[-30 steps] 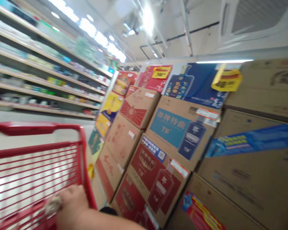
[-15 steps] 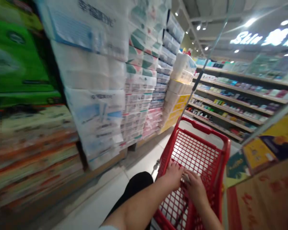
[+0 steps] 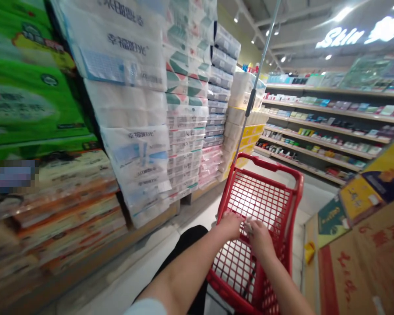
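A red wire shopping cart (image 3: 276,173) stands in the aisle ahead of me. My left hand (image 3: 230,225) and my right hand (image 3: 259,236) sit side by side over its near end, fingers curled down on the cart's handle, which they hide. A small pale object shows between the two hands, too small to name. A thin metal pole (image 3: 255,83) rises from the cart's left front corner.
Stacked packs of toilet paper (image 3: 131,113) and green-wrapped packs (image 3: 26,87) line the left side. Cardboard boxes (image 3: 364,258) crowd the right. Shelves of small goods (image 3: 328,131) run across the far end. Pale floor (image 3: 197,223) lies left of the cart.
My view swung from the boxes on the right to the stacks on the left. Both hands now show on the cart, which has come slightly nearer.
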A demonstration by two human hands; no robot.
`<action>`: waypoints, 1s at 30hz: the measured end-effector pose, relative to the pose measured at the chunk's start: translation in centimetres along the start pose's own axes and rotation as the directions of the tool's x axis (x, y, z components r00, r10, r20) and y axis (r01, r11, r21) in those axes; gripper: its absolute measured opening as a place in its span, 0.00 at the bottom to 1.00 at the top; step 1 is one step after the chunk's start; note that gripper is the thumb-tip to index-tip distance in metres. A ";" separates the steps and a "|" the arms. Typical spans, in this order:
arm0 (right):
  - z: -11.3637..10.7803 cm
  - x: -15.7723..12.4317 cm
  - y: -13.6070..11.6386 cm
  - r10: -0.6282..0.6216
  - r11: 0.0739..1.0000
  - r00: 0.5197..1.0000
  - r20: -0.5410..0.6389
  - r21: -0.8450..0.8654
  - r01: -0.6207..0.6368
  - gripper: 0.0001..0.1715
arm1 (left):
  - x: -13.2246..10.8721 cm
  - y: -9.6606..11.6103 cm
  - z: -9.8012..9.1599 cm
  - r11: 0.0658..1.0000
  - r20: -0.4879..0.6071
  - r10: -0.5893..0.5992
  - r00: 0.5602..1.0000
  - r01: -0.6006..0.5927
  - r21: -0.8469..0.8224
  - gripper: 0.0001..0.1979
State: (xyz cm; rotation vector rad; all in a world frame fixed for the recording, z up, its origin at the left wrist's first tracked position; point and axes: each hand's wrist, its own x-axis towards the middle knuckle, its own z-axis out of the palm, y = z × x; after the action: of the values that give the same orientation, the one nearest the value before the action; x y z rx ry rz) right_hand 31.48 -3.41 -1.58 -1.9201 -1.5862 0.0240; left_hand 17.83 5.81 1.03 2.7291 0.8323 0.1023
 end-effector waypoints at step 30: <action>2.0 0.5 -4.2 -0.126 0.988 0.966 0.228 -0.063 0.143 0.20 | -8.5 -1.9 -1.2 0.978 -0.078 -0.202 0.976 0.205 0.036 0.24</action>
State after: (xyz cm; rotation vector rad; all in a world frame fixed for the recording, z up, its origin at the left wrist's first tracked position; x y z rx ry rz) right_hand 27.14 -1.78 -0.98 -1.9192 -1.8900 0.1261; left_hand 9.61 2.88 1.73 2.6754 1.1429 0.1445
